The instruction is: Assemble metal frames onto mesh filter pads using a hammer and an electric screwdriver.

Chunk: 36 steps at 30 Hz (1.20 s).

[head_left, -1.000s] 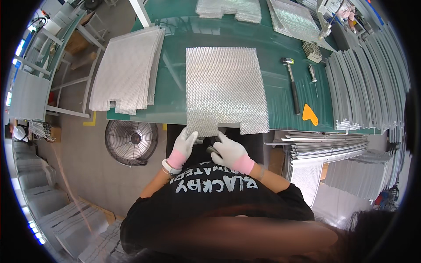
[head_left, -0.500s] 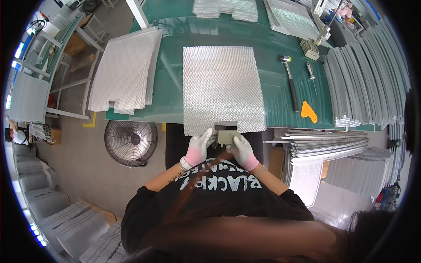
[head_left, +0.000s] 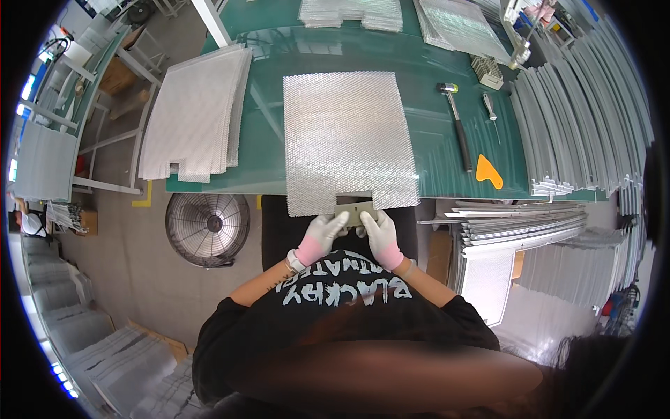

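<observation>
A silvery mesh sheet (head_left: 349, 140) lies on the green table, its near edge with a rectangular notch jutting past the table's front. At that notch, a small beige-grey rectangular plate (head_left: 356, 207) is gripped from both sides. My left hand (head_left: 321, 234), in a white glove with a pink cuff, pinches the plate's left part. Gloved the same way, my right hand (head_left: 380, 236) has its thumb and fingers on the right part. The plate's upper edge meets or overlaps the notch; whether it is seated there I cannot tell. The fingertips underneath are hidden.
A stack of notched mesh sheets (head_left: 195, 115) lies at the table's left. To the right are a hammer (head_left: 461, 136), a screwdriver (head_left: 491, 115), an orange scraper (head_left: 489, 172) and a block of small metal parts (head_left: 486, 72). Upright panels (head_left: 576, 126) crowd the right edge. A fan (head_left: 208, 229) stands below left.
Both hands have brought the plate up to the notch in the mesh sheet. My left hand has closed on the plate's left side. The view has shifted slightly.
</observation>
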Each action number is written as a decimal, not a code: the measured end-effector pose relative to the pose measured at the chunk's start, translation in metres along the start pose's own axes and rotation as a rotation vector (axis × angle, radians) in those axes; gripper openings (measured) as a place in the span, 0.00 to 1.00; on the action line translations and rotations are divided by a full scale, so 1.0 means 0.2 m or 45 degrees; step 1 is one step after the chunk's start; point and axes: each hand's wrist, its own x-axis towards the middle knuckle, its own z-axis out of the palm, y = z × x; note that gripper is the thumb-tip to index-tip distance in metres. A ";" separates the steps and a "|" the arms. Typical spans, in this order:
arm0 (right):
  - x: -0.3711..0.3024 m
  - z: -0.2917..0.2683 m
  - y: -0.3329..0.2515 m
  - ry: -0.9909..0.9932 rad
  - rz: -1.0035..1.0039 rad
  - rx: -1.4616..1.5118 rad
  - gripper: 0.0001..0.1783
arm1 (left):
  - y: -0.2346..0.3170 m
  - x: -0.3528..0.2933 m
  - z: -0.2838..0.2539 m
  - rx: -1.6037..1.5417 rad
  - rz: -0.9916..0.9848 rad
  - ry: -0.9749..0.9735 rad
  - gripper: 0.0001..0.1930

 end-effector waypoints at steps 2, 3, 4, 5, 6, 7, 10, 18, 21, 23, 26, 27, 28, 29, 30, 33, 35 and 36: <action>0.01 0.02 -0.02 -0.002 -0.049 0.035 0.10 | 0.03 0.02 0.01 0.127 -0.112 -0.083 0.20; 0.01 0.02 -0.04 0.156 -0.081 0.059 0.11 | 0.03 0.02 0.01 0.128 -0.111 -0.088 0.20; 0.00 0.03 -0.06 0.314 -0.113 0.084 0.12 | 0.04 0.02 -0.01 0.195 -0.122 -0.086 0.19; 0.02 -0.01 -0.03 0.342 -0.021 -0.019 0.14 | 0.04 0.02 -0.02 0.262 -0.133 -0.085 0.18; 0.02 -0.02 -0.04 0.347 -0.023 -0.018 0.14 | 0.03 0.03 -0.03 0.264 -0.133 -0.090 0.18; 0.01 -0.01 -0.08 0.315 -0.026 -0.034 0.14 | 0.01 0.02 -0.04 0.205 -0.088 -0.090 0.18; 0.02 -0.02 -0.07 0.290 -0.009 -0.027 0.14 | 0.00 0.02 -0.05 0.066 -0.023 -0.128 0.17; 0.03 -0.05 -0.03 0.330 -0.015 0.135 0.15 | 0.12 -0.02 -0.01 -0.017 -0.109 -0.153 0.16; 0.01 -0.01 -0.09 0.333 0.005 0.124 0.14 | 0.12 -0.02 -0.03 0.025 -0.139 -0.185 0.17; 0.03 -0.04 -0.03 0.334 0.023 0.120 0.11 | 0.10 0.00 -0.01 -0.281 -0.163 -0.144 0.17; 0.03 -0.05 0.01 0.313 0.015 0.286 0.12 | 0.09 -0.01 0.01 -0.379 -0.168 -0.098 0.16; 0.04 -0.05 0.02 0.317 0.014 0.289 0.12 | 0.09 -0.01 0.01 -0.375 -0.170 -0.101 0.16; 0.04 -0.05 0.02 0.314 -0.004 0.265 0.12 | 0.11 -0.02 0.02 -0.322 -0.161 -0.048 0.15; 0.05 -0.06 0.02 0.309 -0.022 0.241 0.12 | 0.12 -0.03 0.02 -0.270 -0.152 0.005 0.15; 0.05 -0.06 0.04 0.311 -0.023 0.242 0.12 | 0.11 -0.03 0.02 -0.269 -0.152 0.003 0.15; 0.05 -0.06 0.08 0.323 0.023 0.303 0.13 | 0.12 -0.03 0.02 -0.327 -0.082 0.022 0.15; 0.05 -0.07 0.08 0.210 0.087 0.288 0.16 | 0.17 -0.04 0.01 -0.382 -0.126 -0.138 0.19; 0.05 -0.08 0.08 0.212 0.084 0.292 0.16 | 0.18 -0.04 -0.05 -0.377 -0.126 -0.140 0.19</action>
